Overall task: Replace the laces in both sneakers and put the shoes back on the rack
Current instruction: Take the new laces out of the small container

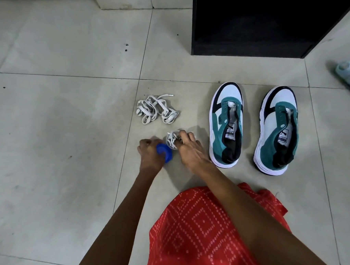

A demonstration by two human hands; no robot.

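- The left hand point(150, 156) grips a blue lid point(164, 152); the right hand point(188, 151) pinches the coiled laces point(172, 139), at 9 o'clock of the unlaced sneakers point(227, 127).
- The old laces point(156, 111) (at 12 o'clock, near) could get mixed in.

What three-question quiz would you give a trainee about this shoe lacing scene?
1. True or false: the left sneaker and the right sneaker are both unlaced.
2. Multiple choice: the left hand holds A) a blue lid, B) a sneaker, C) scissors.
3. Short answer: which hand grips the small container with laces in it?
Key: 1 true; 2 A; 3 the right hand.
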